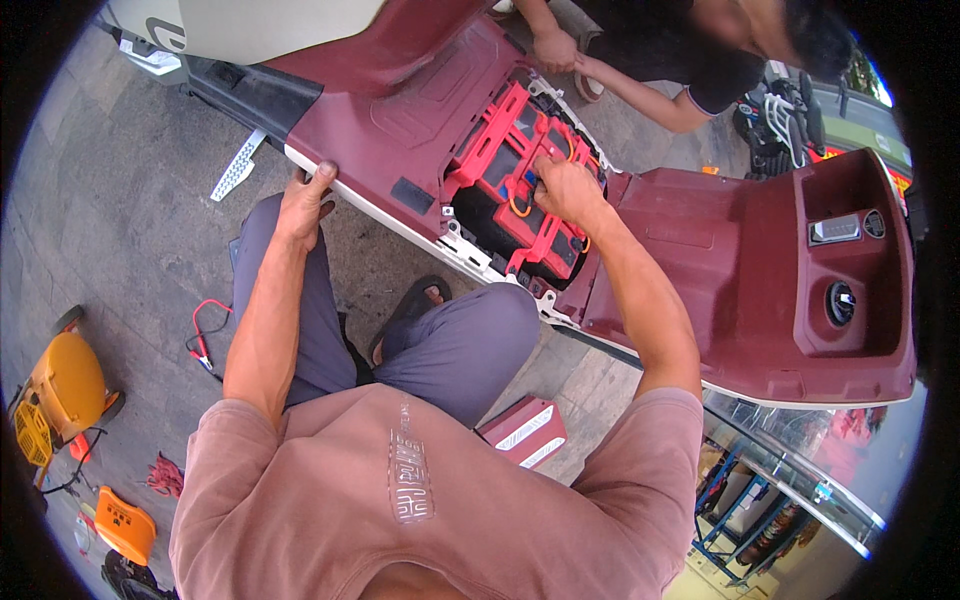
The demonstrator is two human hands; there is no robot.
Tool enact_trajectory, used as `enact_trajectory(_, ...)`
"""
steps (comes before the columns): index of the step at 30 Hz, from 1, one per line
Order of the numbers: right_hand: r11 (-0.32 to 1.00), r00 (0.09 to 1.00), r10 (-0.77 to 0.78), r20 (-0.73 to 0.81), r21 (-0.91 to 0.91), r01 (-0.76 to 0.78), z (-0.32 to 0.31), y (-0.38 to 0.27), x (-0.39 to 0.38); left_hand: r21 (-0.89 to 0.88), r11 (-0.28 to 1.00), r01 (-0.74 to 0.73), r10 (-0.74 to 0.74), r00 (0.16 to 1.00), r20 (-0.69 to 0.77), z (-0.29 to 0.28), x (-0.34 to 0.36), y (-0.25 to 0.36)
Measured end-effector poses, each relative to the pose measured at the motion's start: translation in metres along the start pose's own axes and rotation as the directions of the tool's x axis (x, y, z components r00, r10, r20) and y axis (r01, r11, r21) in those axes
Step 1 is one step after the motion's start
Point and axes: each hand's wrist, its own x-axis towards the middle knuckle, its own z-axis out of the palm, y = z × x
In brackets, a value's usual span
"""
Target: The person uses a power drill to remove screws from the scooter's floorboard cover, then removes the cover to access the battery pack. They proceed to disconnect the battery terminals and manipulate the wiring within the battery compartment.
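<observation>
My left hand (306, 207) is closed on the left end of the near edge of a scooter's maroon floorboard (370, 135), thumb on top. My right hand (566, 188) reaches into the open compartment, its fingers curled among batteries in red holders (490, 135). Small blue pieces and orange cables lie around those fingertips; what they grip is partly hidden. A white-edged rim with brackets (460, 244) runs along the compartment's near side.
A co-worker's hands (555, 50) meet across the scooter. The maroon front section (690, 280) extends right. On the pavement are red-black clip leads (205, 356), a yellow machine (62, 390), an orange plastic piece (125, 525) and a maroon panel (522, 430). A metal-framed rack (760, 480) stands lower right.
</observation>
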Motion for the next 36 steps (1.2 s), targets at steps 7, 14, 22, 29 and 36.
enact_trajectory(7, 0.995, 0.997, -0.05, -0.063, 0.087, 0.056, 0.005, 0.008, -0.007, -0.013, 1.0, 0.001, -0.001, 1.0, 0.01, 0.002, -0.004, 0.002)
enact_trajectory(14, 0.977, 0.988, -0.099, -0.118, 0.175, 0.119, 0.01, 0.018, -0.009, -0.013, 1.0, 0.003, -0.003, 1.0, 0.0, 0.002, -0.003, 0.002)
enact_trajectory(22, 0.788, 0.986, 0.094, 0.135, 0.595, -0.156, 0.015, 0.037, -0.006, -0.006, 1.0, 0.001, -0.001, 1.0, 0.029, -0.001, -0.001, 0.002)
enact_trajectory(29, 0.891, 0.99, -0.01, 0.14, 0.45, -0.054, 0.005, 0.041, 0.006, 0.012, 1.0, 0.0, 0.0, 1.0, -0.007, -0.001, 0.0, 0.002)
enact_trajectory(36, 0.968, 0.977, -0.131, 0.168, 0.232, 0.09, -0.01, 0.032, 0.013, -0.002, 1.0, -0.001, 0.001, 1.0, 0.006, -0.002, 0.0, -0.001)
